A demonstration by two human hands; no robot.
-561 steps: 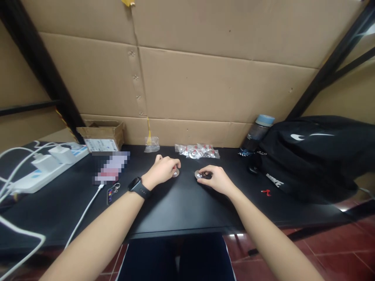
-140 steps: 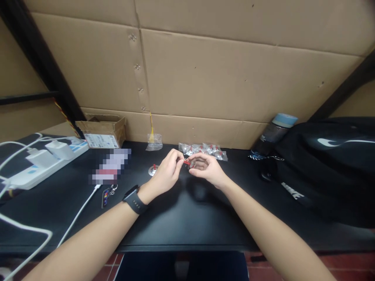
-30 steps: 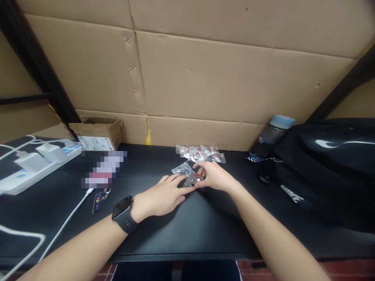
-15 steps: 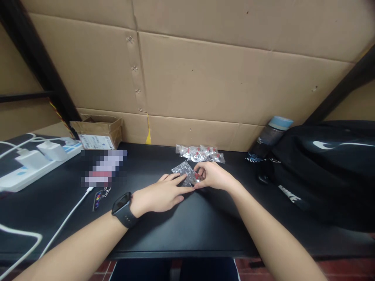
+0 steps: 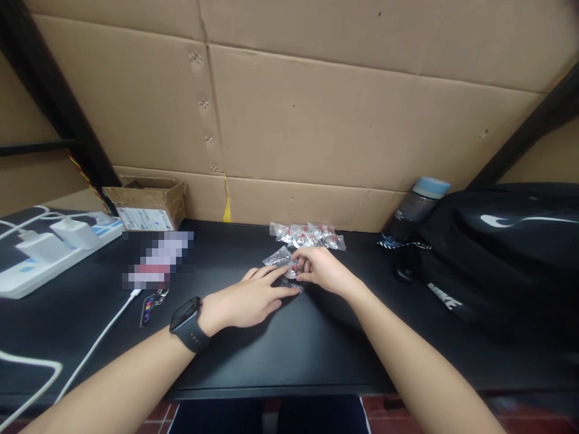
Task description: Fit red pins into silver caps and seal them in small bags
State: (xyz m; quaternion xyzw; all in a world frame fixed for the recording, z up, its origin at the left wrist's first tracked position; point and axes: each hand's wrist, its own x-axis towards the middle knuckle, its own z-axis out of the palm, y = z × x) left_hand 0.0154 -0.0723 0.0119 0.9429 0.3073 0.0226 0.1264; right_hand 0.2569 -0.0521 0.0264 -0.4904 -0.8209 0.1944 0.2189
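A small clear plastic bag [image 5: 277,256] lies on the black tabletop. My left hand [image 5: 248,299], a dark watch on its wrist, rests flat with spread fingers, the index and middle fingertips on the bag. Between the fingers of my right hand [image 5: 326,269] is a round silvery disc [image 5: 290,273] with a red mark, held at the bag. Whether the disc is inside the plastic I cannot tell, as fingers hide part of it. Just behind my hands, several similar discs in clear bags [image 5: 307,236] lie in a cluster.
On the left are a white power strip [image 5: 49,268] with chargers, a pixelated phone-like item [image 5: 158,259] on a white cable, and an open cardboard box [image 5: 151,202]. To the right stand a blue-lidded bottle [image 5: 414,208] and a black backpack [image 5: 506,265]. Cardboard walls the back.
The disc in my right hand has moved left, further over the plastic bag. My left hand stays nearly in place. The whole view has shifted slightly.
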